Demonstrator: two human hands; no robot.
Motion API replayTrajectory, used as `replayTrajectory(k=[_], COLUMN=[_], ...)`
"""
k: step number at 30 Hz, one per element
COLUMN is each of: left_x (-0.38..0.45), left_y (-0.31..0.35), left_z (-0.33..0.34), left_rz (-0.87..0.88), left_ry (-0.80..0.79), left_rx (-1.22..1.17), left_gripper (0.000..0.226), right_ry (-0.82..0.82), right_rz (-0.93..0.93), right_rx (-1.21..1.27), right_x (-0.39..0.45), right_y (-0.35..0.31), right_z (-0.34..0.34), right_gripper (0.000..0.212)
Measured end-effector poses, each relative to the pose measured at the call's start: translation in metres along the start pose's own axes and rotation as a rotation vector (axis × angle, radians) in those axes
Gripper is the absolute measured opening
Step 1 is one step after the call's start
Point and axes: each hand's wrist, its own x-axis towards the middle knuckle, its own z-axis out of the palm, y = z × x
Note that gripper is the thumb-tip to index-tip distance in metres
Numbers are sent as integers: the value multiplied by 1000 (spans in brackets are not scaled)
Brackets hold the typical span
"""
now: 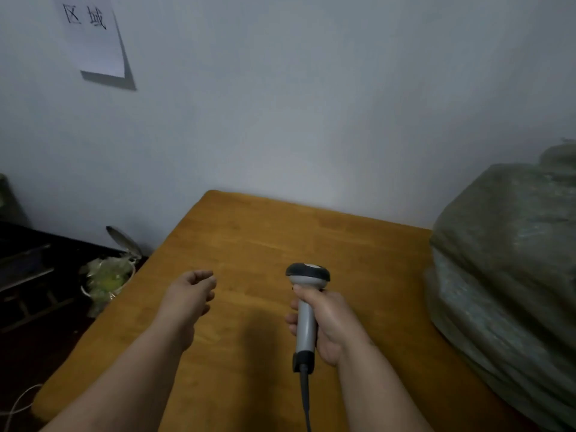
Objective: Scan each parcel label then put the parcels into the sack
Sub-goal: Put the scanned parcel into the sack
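Over the table (249, 238): right hand (330, 322) wraps the barcode scanner (307, 307), head up.
Left hand (190, 294): loosely curled, holding nothing.
Sack (505, 260): bulging, at the table's right edge.
Parcels: none visible.
Risk: the trailing cable (305, 397) could snag during a reach.

Table (255, 232) smooth wood; scanner (307, 304) matt plastic; sack (505, 260) woven.

- The room is dim, the light flat and grey-blue.
- A soft shadow falls on the table (249, 232) between the arms.
- The paper sheet (93, 35) casts a shadow down-right on the wall (311, 104).
- The whole picture is soft; the edges bend and blur.
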Motion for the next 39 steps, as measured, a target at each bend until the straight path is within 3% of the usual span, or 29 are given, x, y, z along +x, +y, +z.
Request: replayTrajectory(k=[7, 13, 26, 33, 39], left_x=[38, 79, 180, 203, 202], left_y=[-12, -34, -47, -75, -89], left_z=[5, -1, -16, -15, -6], left_rz=[-54, -134, -185, -222, -262], left_ry=[-10, -51, -265, -285, -281], left_rx=[46, 94, 244, 287, 264], left_gripper=[14, 12, 9, 14, 12], right_ry=[6, 61, 228, 332, 382], right_rz=[94, 199, 328, 348, 359], right_rx=[-31, -40, -34, -110, -128], right_x=[59, 91, 165, 187, 194], right_y=[15, 37, 61, 75, 80], right_z=[14, 32, 98, 99, 91], right_gripper=[28, 18, 10, 36, 45])
